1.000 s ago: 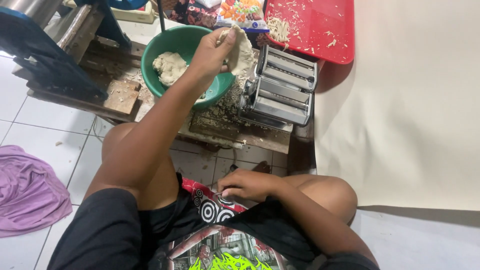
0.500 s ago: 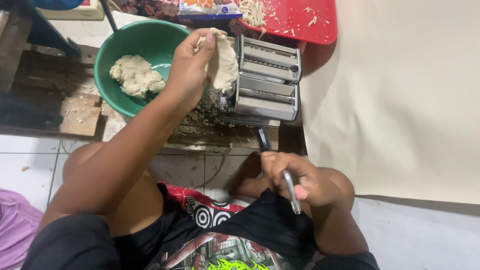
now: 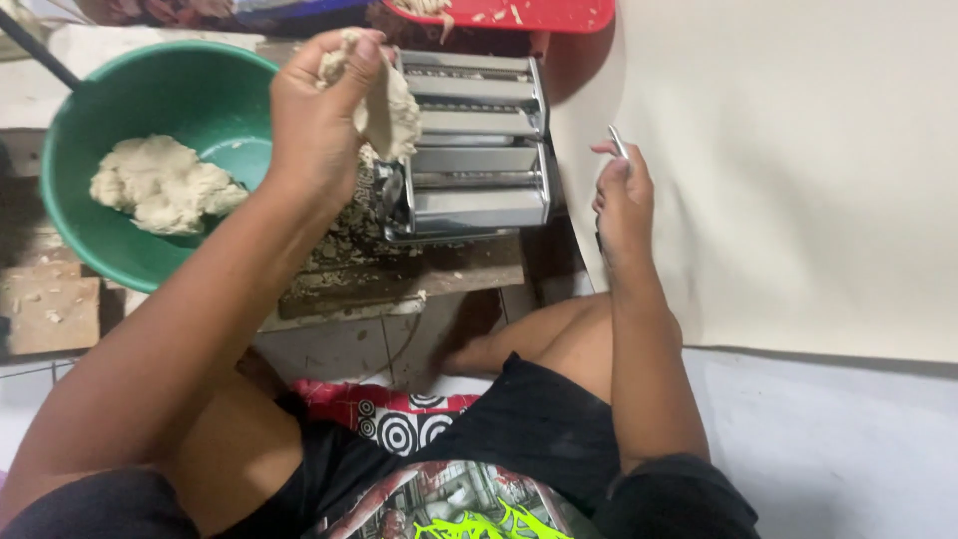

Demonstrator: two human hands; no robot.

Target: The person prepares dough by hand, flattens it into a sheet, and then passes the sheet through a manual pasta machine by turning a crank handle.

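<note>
Right hand (image 3: 621,195) has come up off the lap, fingers clamped on the metal crank (image 3: 618,141), now right beside the pasta roller (image 3: 477,150). Left hand (image 3: 317,110) pinches a dough piece (image 3: 397,112) over the roller's top; so feeding looks close. More dough sits in the green bowl (image 3: 190,90).

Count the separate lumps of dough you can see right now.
2: one dough piece held in the left hand over the pasta machine, one dough mound inside the green bowl. More may be hidden.
</note>
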